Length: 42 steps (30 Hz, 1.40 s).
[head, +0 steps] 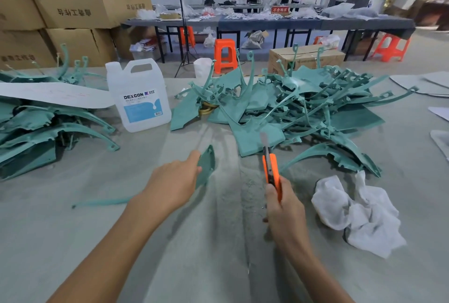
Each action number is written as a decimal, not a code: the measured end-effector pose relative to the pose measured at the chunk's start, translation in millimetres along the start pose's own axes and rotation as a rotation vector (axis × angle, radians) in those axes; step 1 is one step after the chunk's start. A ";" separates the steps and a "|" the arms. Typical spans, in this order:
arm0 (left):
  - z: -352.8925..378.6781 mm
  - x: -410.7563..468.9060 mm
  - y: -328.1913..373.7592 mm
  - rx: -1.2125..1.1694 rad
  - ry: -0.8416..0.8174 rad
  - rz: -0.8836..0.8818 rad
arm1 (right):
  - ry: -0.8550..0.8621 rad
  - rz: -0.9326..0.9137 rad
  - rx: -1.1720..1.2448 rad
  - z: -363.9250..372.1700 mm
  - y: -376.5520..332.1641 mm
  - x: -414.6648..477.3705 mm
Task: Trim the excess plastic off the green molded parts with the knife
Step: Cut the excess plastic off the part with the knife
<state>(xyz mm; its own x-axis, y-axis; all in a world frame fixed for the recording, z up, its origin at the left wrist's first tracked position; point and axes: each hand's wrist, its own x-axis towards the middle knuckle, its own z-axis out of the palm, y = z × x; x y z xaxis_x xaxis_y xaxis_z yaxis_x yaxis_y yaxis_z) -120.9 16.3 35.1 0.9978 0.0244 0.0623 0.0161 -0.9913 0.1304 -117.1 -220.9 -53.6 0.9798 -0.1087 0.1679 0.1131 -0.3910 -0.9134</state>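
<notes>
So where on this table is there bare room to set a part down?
Bare: the near strip between the left hand and right hand, and the near-left corner below the left heap of green molded parts. Crowded: the far side, with the white plastic jug and the right heap of green parts; the crumpled white cloth fills near right.

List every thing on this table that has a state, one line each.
left hand, gripping one green part
right hand, gripping the knife
knife, blade slid out, pointing away, apart from the held part
jug, upright
cloth, crumpled
right pile, heaped and tangled
left pile, heaped, partly under a white sheet
</notes>
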 end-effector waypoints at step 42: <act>-23.1 30.4 -3.9 -0.118 -0.353 -0.121 | -0.401 0.110 0.611 51.0 -107.4 9.0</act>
<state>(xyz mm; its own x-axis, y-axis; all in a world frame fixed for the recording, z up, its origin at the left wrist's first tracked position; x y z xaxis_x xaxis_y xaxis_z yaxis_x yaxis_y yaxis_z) -92.1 23.9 59.3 0.9503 0.0735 -0.3025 0.1476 -0.9619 0.2300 -112.0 -133.3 27.1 0.9625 0.2702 0.0221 -0.0321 0.1945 -0.9804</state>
